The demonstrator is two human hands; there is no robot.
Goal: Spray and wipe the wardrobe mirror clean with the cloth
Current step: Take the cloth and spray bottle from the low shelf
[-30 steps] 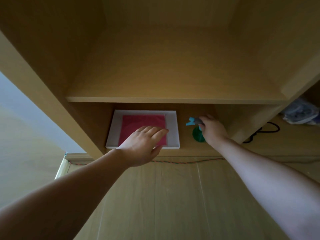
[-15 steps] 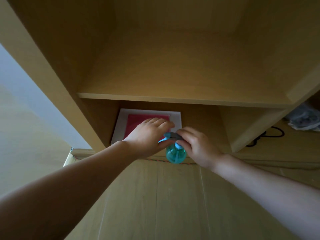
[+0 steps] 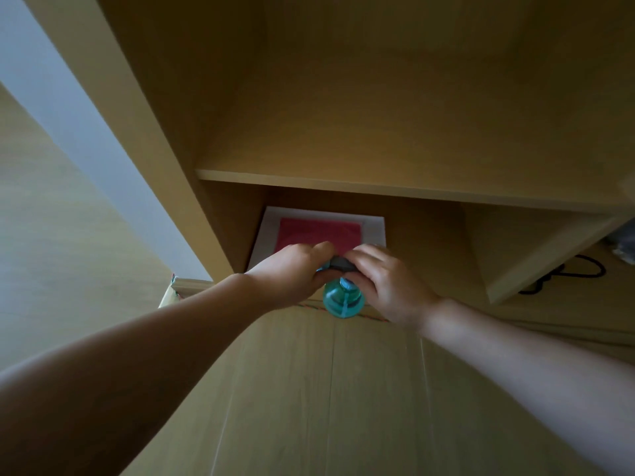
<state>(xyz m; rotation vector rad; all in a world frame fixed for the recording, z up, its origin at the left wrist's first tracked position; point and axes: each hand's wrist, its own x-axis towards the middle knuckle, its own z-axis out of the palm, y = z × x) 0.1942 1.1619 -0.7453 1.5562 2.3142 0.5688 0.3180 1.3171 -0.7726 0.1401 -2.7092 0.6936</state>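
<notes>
At the front of the bottom shelf (image 3: 429,242), the spray bottle (image 3: 343,301) has come off its spot beside the tray (image 3: 265,235) and hangs between both hands. The right hand (image 3: 390,285) grips its grey head, and the left hand (image 3: 292,269), no longer hovering over the cloth (image 3: 319,231), pinches the head too. The cloth lies untouched in the tray, so the bottle is probably changing hands, with no spraying done yet.

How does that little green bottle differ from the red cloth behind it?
The spray bottle is round and see-through teal; the cloth is flat, square and red. The spray bottle is held up by its top, gripped by both the left hand and the right hand; the cloth lies in a white tray. Both are at the wardrobe's lower compartment.
</notes>
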